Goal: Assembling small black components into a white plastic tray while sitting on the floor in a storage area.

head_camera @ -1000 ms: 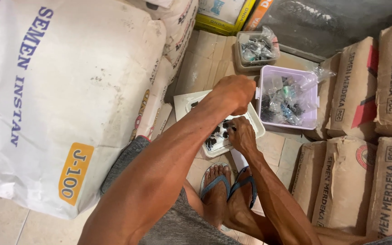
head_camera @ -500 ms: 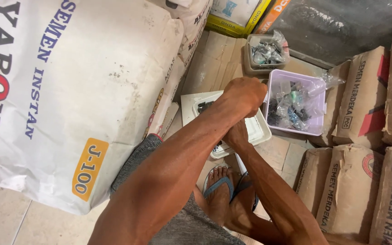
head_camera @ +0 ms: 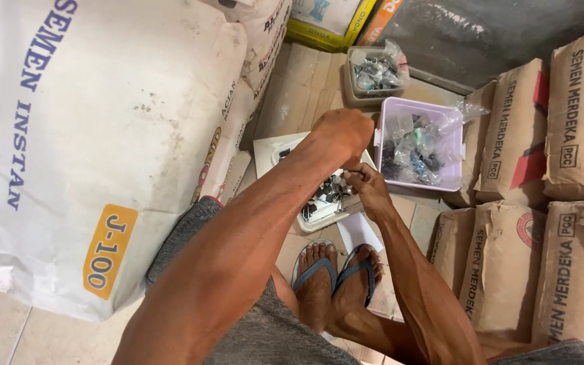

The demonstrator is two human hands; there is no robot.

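1. My left hand is closed in a fist above the white tray; I cannot tell if something is inside it.
2. My right hand is just beside it, fingertips pinched on a small pale piece that is too small to name.
3. Both hands hover over the white tray on the floor, which holds small dark and silver parts.
4. Just right of the tray is a lilac box with little plastic bags of parts.
5. Behind it stands a grey box with similar bags.
6. My feet in blue sandals are below the tray.
7. A big white sack lies at my left, brown sacks at my right.
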